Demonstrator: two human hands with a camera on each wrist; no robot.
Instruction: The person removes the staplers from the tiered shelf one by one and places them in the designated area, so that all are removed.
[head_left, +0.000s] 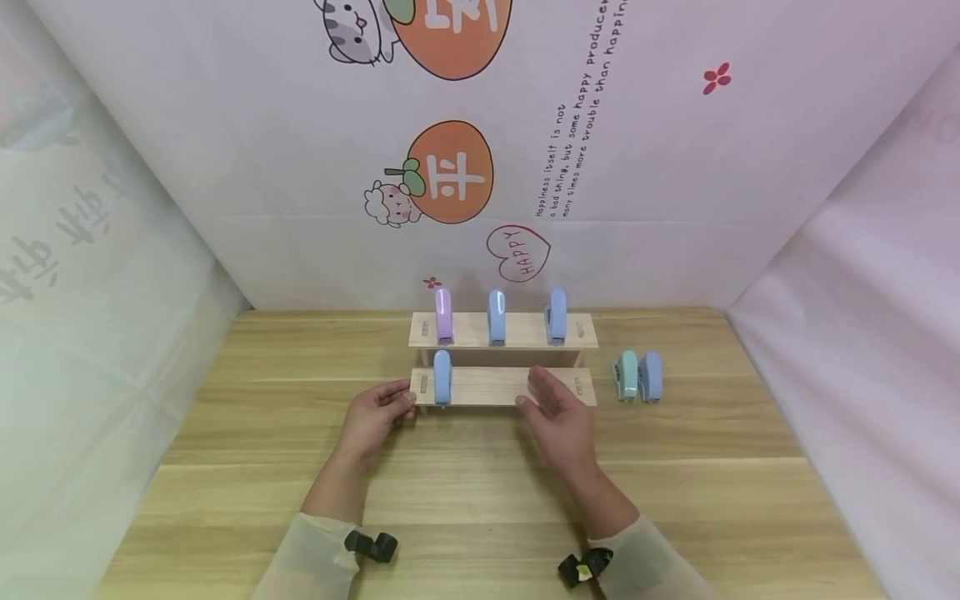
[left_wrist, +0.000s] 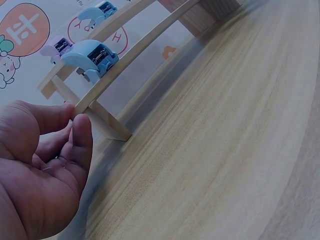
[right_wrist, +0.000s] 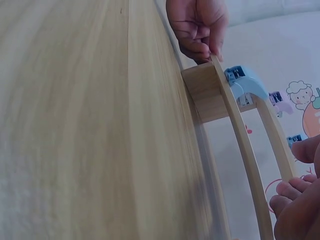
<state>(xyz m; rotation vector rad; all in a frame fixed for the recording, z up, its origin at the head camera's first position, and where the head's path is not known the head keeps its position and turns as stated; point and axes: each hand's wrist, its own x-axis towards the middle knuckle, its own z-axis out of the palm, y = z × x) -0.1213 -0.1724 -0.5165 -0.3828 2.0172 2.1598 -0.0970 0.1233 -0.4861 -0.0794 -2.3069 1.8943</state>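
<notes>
A two-step wooden rack (head_left: pixel 480 387) stands near the back of the table. My left hand (head_left: pixel 375 417) pinches the left end of its front shelf between thumb and fingers, plainly seen in the left wrist view. A blue mini stapler (head_left: pixel 442 377) stands on that shelf just beside this hand. My right hand (head_left: pixel 561 421) is over the right part of the front shelf, fingers extended and thumb apart, holding nothing. On the back shelf stand a purple stapler (head_left: pixel 444 317), a blue stapler (head_left: pixel 497 317) in the middle and another blue stapler (head_left: pixel 556 317) to the right.
Right of the rack, a mint green stapler (head_left: pixel 626 375) and a periwinkle stapler (head_left: pixel 651 377) stand side by side on the wooden table (head_left: pixel 480 500). A printed white cloth (head_left: pixel 645 167) hangs behind the table, with pale cloth on both sides.
</notes>
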